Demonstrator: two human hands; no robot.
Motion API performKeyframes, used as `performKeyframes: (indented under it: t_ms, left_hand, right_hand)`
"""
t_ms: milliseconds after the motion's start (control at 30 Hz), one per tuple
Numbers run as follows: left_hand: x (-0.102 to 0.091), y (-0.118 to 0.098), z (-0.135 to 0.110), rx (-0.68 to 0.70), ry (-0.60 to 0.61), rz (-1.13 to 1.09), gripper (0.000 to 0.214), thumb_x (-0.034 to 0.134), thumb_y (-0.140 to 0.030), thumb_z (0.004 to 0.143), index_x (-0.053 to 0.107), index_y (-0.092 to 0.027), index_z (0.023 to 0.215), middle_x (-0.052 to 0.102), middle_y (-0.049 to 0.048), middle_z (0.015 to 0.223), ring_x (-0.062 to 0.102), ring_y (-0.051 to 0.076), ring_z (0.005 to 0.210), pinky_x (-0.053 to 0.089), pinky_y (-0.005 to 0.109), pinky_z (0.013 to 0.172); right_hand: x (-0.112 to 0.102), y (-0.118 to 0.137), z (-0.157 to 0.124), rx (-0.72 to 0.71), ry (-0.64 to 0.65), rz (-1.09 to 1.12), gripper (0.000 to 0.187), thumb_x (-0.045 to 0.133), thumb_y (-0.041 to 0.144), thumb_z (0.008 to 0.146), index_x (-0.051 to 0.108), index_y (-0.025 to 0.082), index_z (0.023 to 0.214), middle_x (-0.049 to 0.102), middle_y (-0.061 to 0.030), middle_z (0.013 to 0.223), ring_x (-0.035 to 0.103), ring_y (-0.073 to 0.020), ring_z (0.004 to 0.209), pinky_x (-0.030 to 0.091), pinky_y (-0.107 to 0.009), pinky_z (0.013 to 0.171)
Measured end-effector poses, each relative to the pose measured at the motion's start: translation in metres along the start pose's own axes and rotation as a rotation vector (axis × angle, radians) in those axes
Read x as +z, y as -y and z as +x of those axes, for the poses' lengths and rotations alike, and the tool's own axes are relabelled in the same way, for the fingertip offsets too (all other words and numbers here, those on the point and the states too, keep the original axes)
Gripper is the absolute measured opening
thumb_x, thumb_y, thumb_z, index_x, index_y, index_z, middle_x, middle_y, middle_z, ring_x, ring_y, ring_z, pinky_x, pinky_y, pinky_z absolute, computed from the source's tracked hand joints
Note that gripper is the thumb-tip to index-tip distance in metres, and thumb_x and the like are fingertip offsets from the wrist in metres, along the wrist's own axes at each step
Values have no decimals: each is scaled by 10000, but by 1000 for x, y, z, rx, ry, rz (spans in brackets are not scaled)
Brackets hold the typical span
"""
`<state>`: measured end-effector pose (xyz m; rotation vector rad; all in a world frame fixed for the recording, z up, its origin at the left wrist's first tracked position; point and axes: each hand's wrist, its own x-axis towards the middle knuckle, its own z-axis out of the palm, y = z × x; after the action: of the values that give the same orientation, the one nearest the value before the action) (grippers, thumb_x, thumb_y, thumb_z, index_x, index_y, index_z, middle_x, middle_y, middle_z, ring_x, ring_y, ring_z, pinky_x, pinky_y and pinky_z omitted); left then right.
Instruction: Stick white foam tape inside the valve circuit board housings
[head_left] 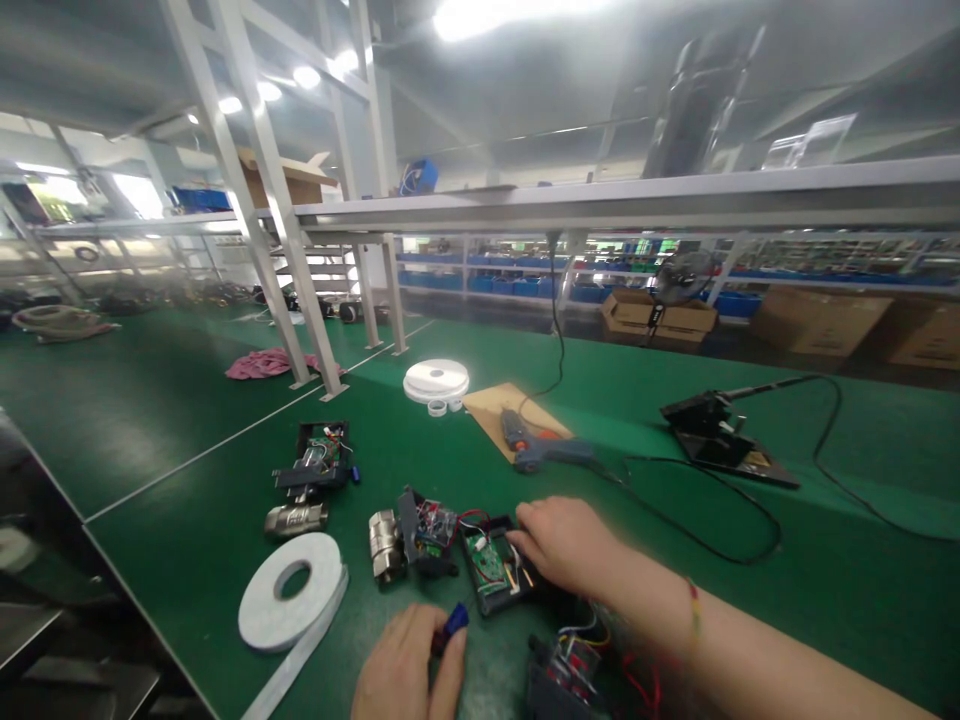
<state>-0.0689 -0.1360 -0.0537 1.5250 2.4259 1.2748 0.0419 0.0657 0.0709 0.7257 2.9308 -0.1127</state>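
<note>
My right hand (561, 543) rests, fingers curled, on a black housing with a green circuit board (489, 565) and coloured wires. Joined to it by wires on its left is a metal valve body with a black motor unit (409, 540). My left hand (409, 668) is at the bottom edge, fingers closed round a small blue part (454, 622). A second opened unit with red wires (570, 672) lies under my right forearm.
A roll of white foam tape (291, 590) lies at the left. Another valve with open housing (311, 475) sits behind it. Farther back are white tape rolls (436, 380), a glue gun (547, 450) on a cardboard sheet, and a soldering stand (716, 432) with cables.
</note>
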Motion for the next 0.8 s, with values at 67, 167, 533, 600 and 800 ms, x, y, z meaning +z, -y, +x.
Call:
performKeyframes:
  t_ms: [67,167,533,600,800]
  left_hand:
    - [-15,-12,15,-295,114,-322,420,585,-588,896,606,-205,722,551,8,638,514,153,601,375,262,595]
    - [-25,-30,32,-622,238,-657,554,628,-717,767,553,-178,661,552,19,585,445,112,477,279,226,460]
    - [2,-42,41,-676,263,-600,682,248,-816,774,523,-200,671,475,28,496,381,141,372,309,271,375]
    - [-20,-26,45,-568,93,-373,687,247,-800,821,555,-197,703,555,71,599,532,204,534,461,338,535]
    - [-73,49,49,-355,-359,356,566,448,-591,879,603,-83,1075,581,231,1065,475,434,1121,339,668,985]
  right_hand:
    - [-7,1,-7,-90,-60,72,233,485,255,989,682,159,1067,731,-134,1046,686,-290,1007,521,-396,865]
    - [-9,7,-19,-253,-75,177,227,568,201,919,646,238,1129,709,-23,1108,652,-190,1046,490,-285,918]
    - [24,15,-14,-435,-71,416,155,553,178,887,658,181,1002,712,-78,958,652,-226,884,459,-306,765]
    - [24,12,-10,-417,-75,468,155,521,221,928,666,187,971,716,-64,919,653,-212,839,452,-294,736]
    - [20,5,-8,-288,-14,667,229,499,345,917,682,207,922,719,-54,909,652,-223,839,466,-312,752]
